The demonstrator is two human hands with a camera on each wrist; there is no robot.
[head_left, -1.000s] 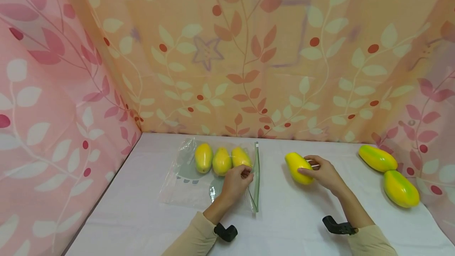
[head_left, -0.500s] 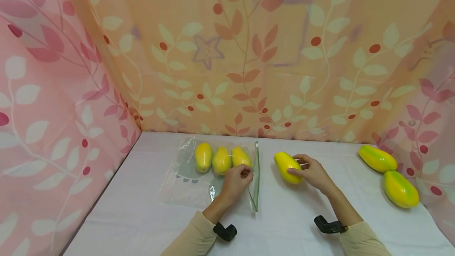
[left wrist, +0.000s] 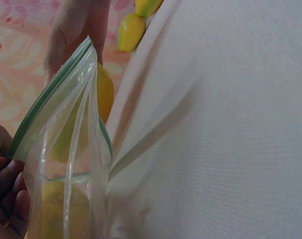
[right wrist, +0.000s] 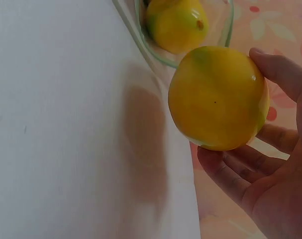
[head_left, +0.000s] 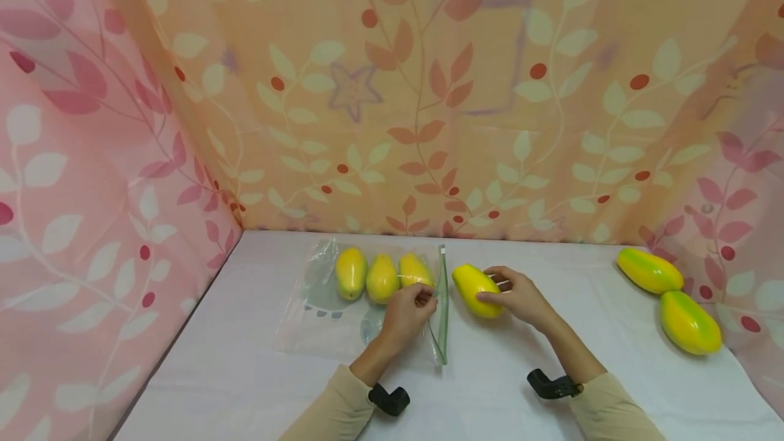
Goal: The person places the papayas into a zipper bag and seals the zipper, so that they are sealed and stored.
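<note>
My left hand [head_left: 405, 315] pinches the upper side of the opening of a clear zip bag [head_left: 300, 332] that lies flat on the table; in the left wrist view the green-edged mouth gapes. Inside the bag sit a papaya [head_left: 352, 273], a second papaya [head_left: 382, 279] and a third papaya [head_left: 414, 269], all yellow. Just right of the green zip strip [head_left: 444, 332], my right hand [head_left: 520, 297] grips another yellow papaya [head_left: 474, 291] between thumb and fingers. From the right wrist view, this papaya [right wrist: 218, 99] is held above the table, its narrow end towards the bag mouth.
At the table's right edge lie two yellow-green papayas, one papaya [head_left: 649, 271] behind the other papaya [head_left: 690, 322]. A white cloth covers the table [head_left: 233, 359]. Patterned curtains [head_left: 392, 101] close it in at the back and both sides.
My right hand has moved left with its papaya, from well right of the bag to close beside the zip strip. My left hand stays in place on the bag's edge.
</note>
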